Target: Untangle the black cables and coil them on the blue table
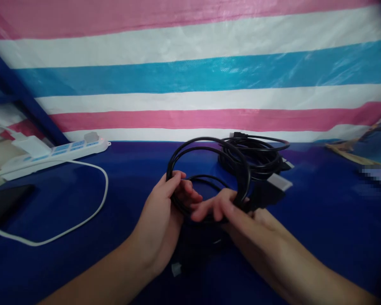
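Observation:
A black cable (206, 139) is wound into loops between my two hands. My left hand (168, 199) grips the left side of the coil, thumb outside and fingers curled inside it. My right hand (231, 207) is closed around the coil's lower right side. A black plug with a pale grey end (280, 182) sticks out to the right, just above my right wrist. Below my hands, a second pale plug end (176, 269) shows against the dark table. The cable between it and my hands is hard to make out.
Behind lies another coiled black cable (257, 154) on the blue table (130, 169). At the left are a white power strip (66, 150) with a white charger (34, 145), a white cord (105, 186) and a flat black object (9, 203). A striped sheet (190, 76) hangs behind.

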The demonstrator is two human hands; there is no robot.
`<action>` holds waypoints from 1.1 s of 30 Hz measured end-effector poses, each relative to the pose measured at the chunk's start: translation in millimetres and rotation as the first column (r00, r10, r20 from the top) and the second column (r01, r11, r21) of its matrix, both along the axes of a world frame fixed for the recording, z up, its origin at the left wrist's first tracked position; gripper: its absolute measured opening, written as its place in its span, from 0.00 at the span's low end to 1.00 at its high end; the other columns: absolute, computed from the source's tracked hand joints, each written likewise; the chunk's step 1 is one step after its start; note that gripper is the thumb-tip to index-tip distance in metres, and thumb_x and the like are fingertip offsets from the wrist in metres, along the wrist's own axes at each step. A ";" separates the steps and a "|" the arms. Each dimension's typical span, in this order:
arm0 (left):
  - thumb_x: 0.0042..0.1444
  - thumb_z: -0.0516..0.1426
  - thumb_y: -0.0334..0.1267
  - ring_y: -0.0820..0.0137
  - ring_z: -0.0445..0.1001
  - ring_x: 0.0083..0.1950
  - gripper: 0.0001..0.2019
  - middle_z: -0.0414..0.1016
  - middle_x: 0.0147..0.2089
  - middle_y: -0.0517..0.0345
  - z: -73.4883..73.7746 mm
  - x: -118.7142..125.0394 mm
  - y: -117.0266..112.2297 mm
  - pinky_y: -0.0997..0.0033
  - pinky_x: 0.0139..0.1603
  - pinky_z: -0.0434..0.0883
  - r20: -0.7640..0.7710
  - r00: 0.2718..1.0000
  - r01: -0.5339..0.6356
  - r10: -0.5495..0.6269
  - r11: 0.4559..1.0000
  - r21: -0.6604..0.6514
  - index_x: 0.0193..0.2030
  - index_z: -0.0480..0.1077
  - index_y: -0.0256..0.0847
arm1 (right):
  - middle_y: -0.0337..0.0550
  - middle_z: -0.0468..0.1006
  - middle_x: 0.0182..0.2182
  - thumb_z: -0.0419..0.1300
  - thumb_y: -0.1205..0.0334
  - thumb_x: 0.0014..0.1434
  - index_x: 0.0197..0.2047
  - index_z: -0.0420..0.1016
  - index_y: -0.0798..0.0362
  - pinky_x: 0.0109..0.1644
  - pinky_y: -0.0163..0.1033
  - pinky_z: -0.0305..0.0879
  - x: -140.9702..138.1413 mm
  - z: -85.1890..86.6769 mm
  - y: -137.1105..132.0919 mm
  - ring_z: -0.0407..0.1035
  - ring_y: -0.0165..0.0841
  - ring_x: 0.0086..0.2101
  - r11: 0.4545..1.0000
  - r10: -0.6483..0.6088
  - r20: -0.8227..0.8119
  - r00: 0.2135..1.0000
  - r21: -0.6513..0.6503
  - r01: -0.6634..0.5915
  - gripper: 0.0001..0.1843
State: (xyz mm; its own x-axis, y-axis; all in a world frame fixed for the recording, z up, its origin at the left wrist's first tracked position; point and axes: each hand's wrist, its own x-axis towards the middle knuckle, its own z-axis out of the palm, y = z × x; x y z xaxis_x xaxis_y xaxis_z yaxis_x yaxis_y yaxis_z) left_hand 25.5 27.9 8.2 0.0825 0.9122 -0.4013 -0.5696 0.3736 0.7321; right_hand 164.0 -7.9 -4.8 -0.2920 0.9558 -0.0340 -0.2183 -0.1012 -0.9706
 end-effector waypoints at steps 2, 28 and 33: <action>0.59 0.52 0.31 0.77 0.68 0.25 0.04 0.64 0.24 0.63 0.8 -3.8 1.0 0.78 0.29 0.71 -0.021 0.998 0.064 -0.063 0.996 0.060 0.33 0.65 0.36 | 0.41 0.74 0.25 0.52 0.49 0.64 0.19 0.68 0.54 0.48 0.34 0.66 5.8 4.8 4.7 0.72 0.30 0.36 0.999 -0.036 0.015 0.999 -0.033 0.036 0.26; 0.50 0.49 0.34 0.75 0.61 0.16 0.20 0.68 0.21 0.60 15.4 -19.9 3.0 0.72 0.22 0.67 -0.024 0.968 0.247 -0.249 0.942 0.228 0.52 0.63 0.41 | 0.28 0.54 0.17 0.61 0.60 0.56 0.35 0.70 0.53 0.17 0.25 0.54 28.9 17.1 21.3 0.47 0.19 0.15 0.988 -0.092 0.062 0.994 -0.117 0.099 0.06; 0.44 0.51 0.27 0.82 0.55 0.13 0.30 0.70 0.25 0.64 10.1 -13.1 -13.7 0.78 0.19 0.65 -0.136 0.734 0.677 -0.666 0.734 0.053 0.57 0.59 0.46 | 0.33 0.64 0.20 0.60 0.60 0.58 0.36 0.72 0.53 0.17 0.25 0.48 34.2 20.9 20.3 0.52 0.20 0.17 1.000 0.012 0.530 0.848 0.019 -0.025 0.06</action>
